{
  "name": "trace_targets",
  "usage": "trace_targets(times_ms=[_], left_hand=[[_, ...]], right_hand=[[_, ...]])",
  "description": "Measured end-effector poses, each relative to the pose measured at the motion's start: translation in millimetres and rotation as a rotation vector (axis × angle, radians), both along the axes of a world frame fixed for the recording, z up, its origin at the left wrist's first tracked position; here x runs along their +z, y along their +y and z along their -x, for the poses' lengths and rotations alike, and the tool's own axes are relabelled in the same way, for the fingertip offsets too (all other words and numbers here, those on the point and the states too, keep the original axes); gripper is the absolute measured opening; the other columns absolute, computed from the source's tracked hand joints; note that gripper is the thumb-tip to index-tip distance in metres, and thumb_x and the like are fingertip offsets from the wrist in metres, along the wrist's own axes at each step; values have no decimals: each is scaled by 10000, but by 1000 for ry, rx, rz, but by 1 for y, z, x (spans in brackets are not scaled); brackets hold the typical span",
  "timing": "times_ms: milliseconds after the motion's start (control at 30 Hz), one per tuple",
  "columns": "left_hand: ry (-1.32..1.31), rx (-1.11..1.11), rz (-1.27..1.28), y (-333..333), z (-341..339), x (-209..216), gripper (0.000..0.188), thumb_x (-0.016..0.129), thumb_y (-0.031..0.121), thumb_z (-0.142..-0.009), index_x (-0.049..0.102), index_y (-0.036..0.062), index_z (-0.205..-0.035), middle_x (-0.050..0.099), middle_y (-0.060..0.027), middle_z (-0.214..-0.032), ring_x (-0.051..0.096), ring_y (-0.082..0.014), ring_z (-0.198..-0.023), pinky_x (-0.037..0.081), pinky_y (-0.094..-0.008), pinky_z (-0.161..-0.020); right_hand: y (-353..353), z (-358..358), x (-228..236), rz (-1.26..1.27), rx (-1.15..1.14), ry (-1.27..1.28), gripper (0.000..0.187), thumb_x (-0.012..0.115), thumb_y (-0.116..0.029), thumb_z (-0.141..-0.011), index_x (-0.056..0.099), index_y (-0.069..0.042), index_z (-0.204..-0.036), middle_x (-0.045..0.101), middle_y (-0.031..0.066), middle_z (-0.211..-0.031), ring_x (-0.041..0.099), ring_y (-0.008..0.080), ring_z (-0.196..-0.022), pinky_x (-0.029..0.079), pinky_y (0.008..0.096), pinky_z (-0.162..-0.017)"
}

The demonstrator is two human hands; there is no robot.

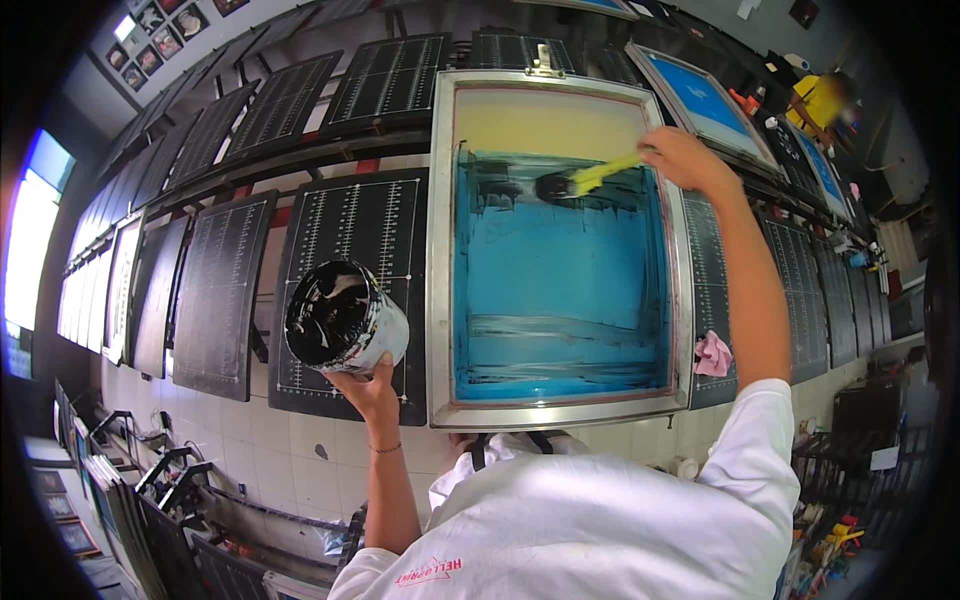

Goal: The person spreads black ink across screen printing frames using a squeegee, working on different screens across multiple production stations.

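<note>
Your left hand (372, 388) grips the black ink tub (346, 316) left of the screen frame (558, 412) while your right hand (688, 157), closed on the yellow-handled spatula (582, 180), spreads ink along its top (lower mesh mostly unspread).

Blue mesh inside the metal screen frame (440, 250) lies open below the yellow-handled scraper (590, 178), frame rails walling it in; left of the frame, the tilted ink can (345, 318) blocks the black platen (350, 230).
</note>
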State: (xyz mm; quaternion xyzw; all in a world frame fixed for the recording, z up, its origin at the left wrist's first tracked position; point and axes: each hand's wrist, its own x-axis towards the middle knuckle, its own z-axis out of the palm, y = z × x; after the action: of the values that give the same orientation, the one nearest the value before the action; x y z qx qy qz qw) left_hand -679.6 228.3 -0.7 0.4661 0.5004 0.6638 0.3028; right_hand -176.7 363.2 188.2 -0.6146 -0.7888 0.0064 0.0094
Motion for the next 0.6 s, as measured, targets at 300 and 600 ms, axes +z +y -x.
trace_targets(times_ms=[300, 600], left_hand=[[-22, 50, 20, -6, 20, -4, 904, 657, -84, -779, 168, 51, -1528, 345, -140, -1467, 373, -263, -1350, 287, -402, -1160], [-48, -6, 31, 10, 27, -6, 901, 664, -79, -788, 163, 45, -1525, 345, -137, -1463, 366, -261, -1350, 286, -402, -1161]], right_hand=[[19, 43, -2, -154, 98, 351, 280, 594, -218, -955, 651, -4, -1125, 656, 183, -1089, 619, 331, -1046, 487, 406, -911], [-105, -108, 9, -61, -417, 396, 301, 579, -182, -976, 618, 33, -1182, 635, 153, -1138, 599, 250, -1061, 447, 339, -925]])
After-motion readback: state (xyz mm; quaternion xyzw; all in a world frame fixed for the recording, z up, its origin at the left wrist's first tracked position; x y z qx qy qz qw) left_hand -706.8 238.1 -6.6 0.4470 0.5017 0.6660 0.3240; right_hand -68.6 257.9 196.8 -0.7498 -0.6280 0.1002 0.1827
